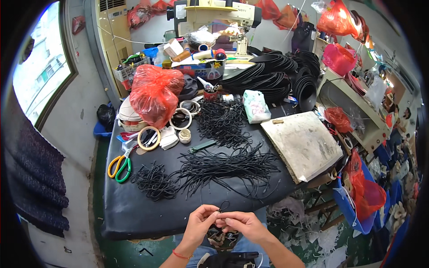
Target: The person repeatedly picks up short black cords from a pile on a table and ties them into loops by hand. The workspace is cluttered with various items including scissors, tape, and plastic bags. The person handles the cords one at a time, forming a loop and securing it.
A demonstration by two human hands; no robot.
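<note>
At the table's near edge, my two hands meet over my lap. A thin black cord [225, 205] shows as a small loop standing up from between the fingertips. My left hand [201, 223] pinches the cord at the base of the loop. Fingers pressed together, my right hand [243, 224] works against the left one at the same spot; what lies inside its pinch is hidden. Just beyond them a spread bundle of straight black cords [228, 167] lies on the black table [134, 214]. A smaller heap of looped cords [155, 181] is to its left.
Scissors with yellow and green handles [119, 168] lie at the left. Behind are a tangled cord pile [221, 120], tape rolls [149, 138], a red plastic bag [156, 96] and a sewing machine [219, 18]. A worn pale board [304, 145] covers the table's right side.
</note>
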